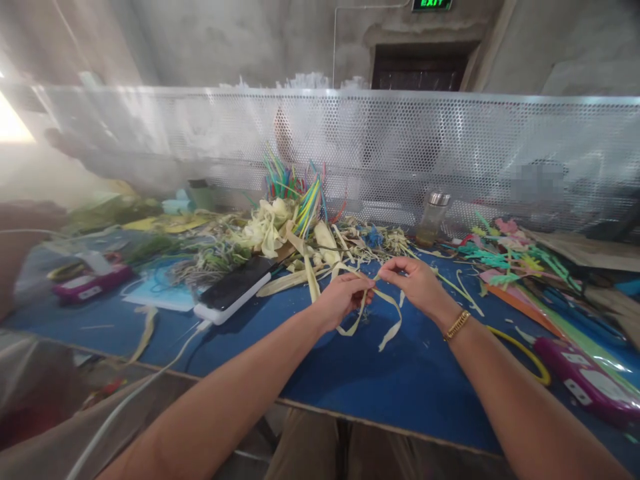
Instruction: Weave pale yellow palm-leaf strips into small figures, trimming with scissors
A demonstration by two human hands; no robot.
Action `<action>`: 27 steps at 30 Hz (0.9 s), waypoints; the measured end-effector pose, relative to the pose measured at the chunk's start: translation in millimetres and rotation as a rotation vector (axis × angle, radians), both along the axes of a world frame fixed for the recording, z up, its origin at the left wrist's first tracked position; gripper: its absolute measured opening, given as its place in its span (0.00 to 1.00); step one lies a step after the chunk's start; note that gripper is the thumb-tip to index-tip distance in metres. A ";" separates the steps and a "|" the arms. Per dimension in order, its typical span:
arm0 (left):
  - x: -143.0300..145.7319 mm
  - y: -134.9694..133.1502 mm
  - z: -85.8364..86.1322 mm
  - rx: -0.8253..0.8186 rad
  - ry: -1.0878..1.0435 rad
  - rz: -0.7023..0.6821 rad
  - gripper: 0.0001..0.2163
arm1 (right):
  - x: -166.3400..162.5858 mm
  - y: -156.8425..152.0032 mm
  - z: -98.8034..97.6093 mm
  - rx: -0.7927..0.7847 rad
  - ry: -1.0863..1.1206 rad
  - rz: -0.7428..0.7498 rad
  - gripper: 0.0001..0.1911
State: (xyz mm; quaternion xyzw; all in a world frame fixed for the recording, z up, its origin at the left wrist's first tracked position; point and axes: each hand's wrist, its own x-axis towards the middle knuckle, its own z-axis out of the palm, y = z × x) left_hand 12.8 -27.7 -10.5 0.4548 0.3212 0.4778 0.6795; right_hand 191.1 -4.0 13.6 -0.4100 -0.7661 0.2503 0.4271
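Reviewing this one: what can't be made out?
Head view:
Left hand: palm, hidden by the hand's own back.
Pale strips: exact finger contact, too small.
Doorway: lower part, obscured by the perforated screen.
Exit sign: cut off by the top edge.

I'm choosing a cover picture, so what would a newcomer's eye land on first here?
Probably the left hand and right hand, meeting over the blue table with pale strips at their fingertips. Beyond them, bright coloured stems fan up before the perforated screen. The green exit sign glows at the top edge, right of centre.
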 end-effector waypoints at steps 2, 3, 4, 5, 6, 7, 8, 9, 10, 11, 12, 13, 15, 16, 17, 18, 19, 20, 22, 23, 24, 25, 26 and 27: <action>-0.9 -1.0 1.2 -0.017 -0.027 -0.033 0.09 | -0.1 -0.2 0.7 -0.007 0.012 -0.024 0.11; -1.4 -1.4 1.9 -0.025 -0.042 -0.052 0.10 | -0.1 -0.6 1.1 -0.016 0.016 -0.035 0.11; -1.8 -1.7 2.5 -0.031 -0.055 -0.064 0.11 | 0.1 -1.0 1.8 -0.018 0.022 -0.046 0.11; -2.1 -1.8 2.9 -0.032 -0.062 -0.066 0.11 | 0.5 -1.5 2.5 -0.005 0.027 -0.059 0.11; -2.3 -1.7 3.1 -0.030 -0.069 -0.055 0.10 | 1.0 -2.0 3.5 0.030 0.032 -0.083 0.12; -2.4 -1.3 2.9 -0.026 -0.077 -0.027 0.09 | 1.5 -2.6 4.6 0.088 0.036 -0.121 0.13; -2.3 -0.8 2.5 -0.019 -0.085 0.010 0.08 | 2.1 -3.1 5.8 0.159 0.032 -0.166 0.14; -2.2 0.0 1.7 -0.010 -0.096 0.046 0.07 | 2.6 -3.7 6.8 0.229 0.014 -0.206 0.14; -2.0 0.8 0.9 0.000 -0.111 0.077 0.07 | 2.8 -4.3 7.6 0.281 -0.019 -0.232 0.13; -1.7 1.6 0.0 0.012 -0.128 0.102 0.06 | 2.8 -4.7 8.0 0.307 -0.061 -0.238 0.12; -1.4 2.4 -0.8 0.024 -0.144 0.120 0.06 | 2.5 -5.0 7.8 0.310 -0.107 -0.226 0.12; -1.1 3.0 -1.4 0.034 -0.158 0.133 0.07 | 1.9 -5.2 7.0 0.297 -0.154 -0.203 0.12; -0.6 4.0 -2.0 0.041 -0.186 0.147 0.09 | 0.0 -4.9 3.8 0.253 -0.219 -0.151 0.12; -0.5 4.4 -2.1 0.041 -0.193 0.147 0.10 | -1.2 -4.5 1.8 0.228 -0.230 -0.126 0.11; -0.6 4.8 -2.2 0.042 -0.191 0.142 0.11 | -2.3 -4.3 0.0 0.205 -0.228 -0.104 0.10; -1.0 5.2 -2.4 0.048 -0.177 0.132 0.12 | -3.4 -4.1 -1.5 0.185 -0.216 -0.083 0.10; -1.4 5.7 -2.8 0.061 -0.153 0.119 0.13 | -4.4 -4.2 -2.5 0.171 -0.203 -0.066 0.09; -2.0 6.2 -3.4 0.081 -0.122 0.106 0.13 | -5.4 -4.5 -2.9 0.165 -0.196 -0.054 0.08; -3.1 7.2 -4.9 0.119 -0.057 0.095 0.13 | -7.1 -5.6 -2.1 0.188 -0.213 -0.042 0.07; -3.4 7.7 -5.6 0.131 -0.025 0.098 0.13 | -7.8 -6.4 -1.2 0.210 -0.232 -0.042 0.07; -3.6 8.1 -6.0 0.136 0.009 0.108 0.13 | -8.2 -7.1 -0.1 0.234 -0.252 -0.045 0.07; -3.5 8.3 -6.2 0.135 0.045 0.127 0.13 | -8.3 -7.7 1.0 0.255 -0.273 -0.051 0.07; -3.3 8.4 -6.0 0.133 0.080 0.150 0.13 | -8.1 -8.1 2.0 0.272 -0.290 -0.057 0.07; -3.0 8.4 -5.6 0.130 0.111 0.173 0.12 | -7.6 -8.3 2.8 0.282 -0.301 -0.063 0.07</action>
